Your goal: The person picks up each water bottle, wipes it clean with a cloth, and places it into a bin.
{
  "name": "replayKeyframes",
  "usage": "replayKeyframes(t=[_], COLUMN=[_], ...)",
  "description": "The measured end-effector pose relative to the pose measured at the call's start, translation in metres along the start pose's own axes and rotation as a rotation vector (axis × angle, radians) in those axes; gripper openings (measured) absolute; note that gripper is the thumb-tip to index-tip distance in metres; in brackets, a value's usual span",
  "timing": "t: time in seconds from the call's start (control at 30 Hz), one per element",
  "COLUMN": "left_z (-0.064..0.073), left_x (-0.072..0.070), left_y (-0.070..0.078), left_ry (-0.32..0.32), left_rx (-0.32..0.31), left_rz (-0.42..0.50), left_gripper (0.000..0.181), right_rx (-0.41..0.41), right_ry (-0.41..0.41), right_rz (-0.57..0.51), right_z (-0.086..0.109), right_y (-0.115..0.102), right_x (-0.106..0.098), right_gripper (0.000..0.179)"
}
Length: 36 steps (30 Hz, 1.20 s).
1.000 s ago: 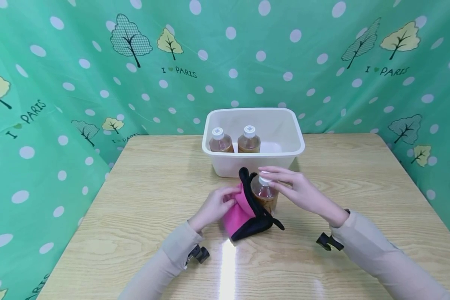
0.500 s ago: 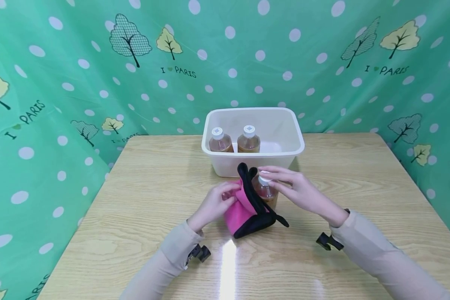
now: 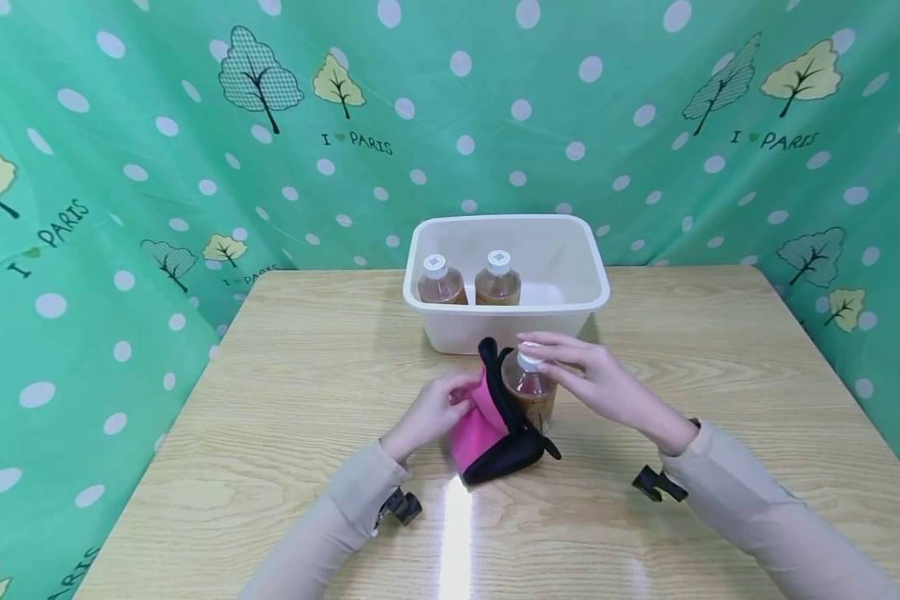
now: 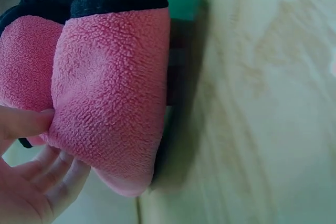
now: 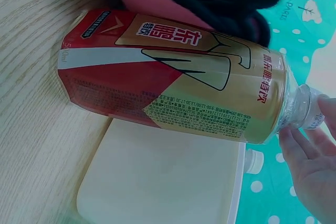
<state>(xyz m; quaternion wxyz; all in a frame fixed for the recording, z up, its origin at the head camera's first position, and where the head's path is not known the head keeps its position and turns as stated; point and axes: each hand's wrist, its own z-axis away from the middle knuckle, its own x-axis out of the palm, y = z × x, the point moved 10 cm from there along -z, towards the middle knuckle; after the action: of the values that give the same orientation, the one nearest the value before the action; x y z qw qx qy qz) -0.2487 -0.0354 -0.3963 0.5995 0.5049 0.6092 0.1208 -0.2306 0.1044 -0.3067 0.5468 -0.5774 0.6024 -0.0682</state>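
Note:
A pink fleece cloth with black edging (image 3: 478, 433) lies folded against the left side of a drink bottle (image 3: 536, 407). My left hand (image 3: 429, 412) pinches the cloth; in the left wrist view the thumb (image 4: 26, 123) presses its fuzzy side while the other fingers curl beneath. At the white cap, my right hand (image 3: 598, 377) holds the bottle upright on the table. The right wrist view shows the red and gold label (image 5: 173, 72) and fingers (image 5: 302, 158) round the cap and neck. Cloth covers part of the bottle's left side.
Behind the bottle stands a white plastic bin (image 3: 562, 312) with two capped bottles inside, one at the left (image 3: 441, 287) and another near the middle (image 3: 498, 287). A green dotted curtain (image 3: 450, 100) hangs behind the wooden table (image 3: 307, 375).
The left hand and cloth shifted slightly up along the bottle half a second ago, then came back down. The right hand and bottle stayed in place.

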Motion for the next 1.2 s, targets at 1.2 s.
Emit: replayKeyframes(t=[1.2], left_z=[0.006], left_x=[0.005], left_y=[-0.016], left_ry=[-0.03], left_rx=[-0.047], left_rz=[0.001], left_gripper=[0.032], right_rx=[0.131], right_ry=[0.242], right_rz=[-0.021], right_z=[0.004], right_y=[0.004], right_x=[-0.014], right_gripper=[0.037])
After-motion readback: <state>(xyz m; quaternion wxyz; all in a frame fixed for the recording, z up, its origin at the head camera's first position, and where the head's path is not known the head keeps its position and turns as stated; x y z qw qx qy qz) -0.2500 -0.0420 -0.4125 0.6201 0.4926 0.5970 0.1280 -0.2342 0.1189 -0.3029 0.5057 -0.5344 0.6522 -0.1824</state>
